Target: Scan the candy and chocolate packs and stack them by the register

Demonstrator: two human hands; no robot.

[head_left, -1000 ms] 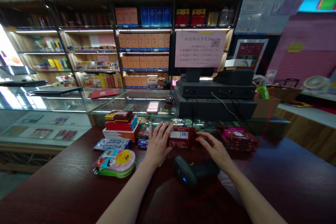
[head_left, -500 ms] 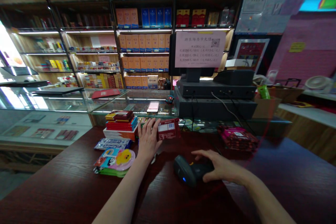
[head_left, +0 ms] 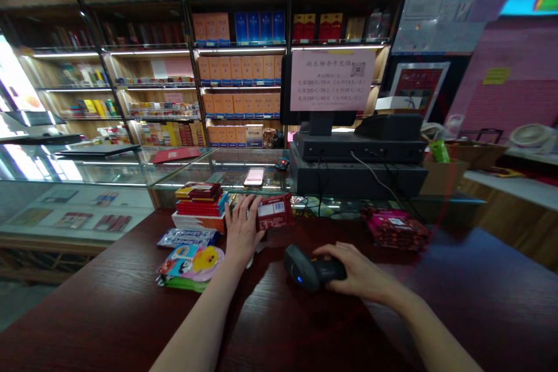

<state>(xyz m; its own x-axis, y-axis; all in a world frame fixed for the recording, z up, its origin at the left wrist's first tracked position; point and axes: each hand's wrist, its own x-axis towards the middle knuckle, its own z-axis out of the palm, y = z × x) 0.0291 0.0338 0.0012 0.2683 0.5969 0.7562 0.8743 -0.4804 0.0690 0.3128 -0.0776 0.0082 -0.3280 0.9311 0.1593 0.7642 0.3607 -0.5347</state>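
My left hand (head_left: 242, 226) grips a red packet (head_left: 274, 211) with a white barcode label, held just above the dark wooden counter (head_left: 108, 314) with the label facing me. My right hand (head_left: 357, 272) is wrapped round the handle of a black barcode scanner (head_left: 305, 267) that lies on the counter, its head with a small blue light pointing left. Just left of my left hand stands a stack of red and yellow snack packs (head_left: 200, 200).
A cartoon duck pack (head_left: 192, 264) and a blue wrapper (head_left: 187, 238) lie at the left. Pink-red packets (head_left: 394, 226) sit to the right. Behind are a black till with a screen and pink notice (head_left: 333, 78), a glass display case (head_left: 131, 168) and stocked shelves.
My left hand drew the red packet leftward and lifted it. My right hand left the packet, dropped onto the scanner and closed round its handle; the scanner has shifted slightly left.
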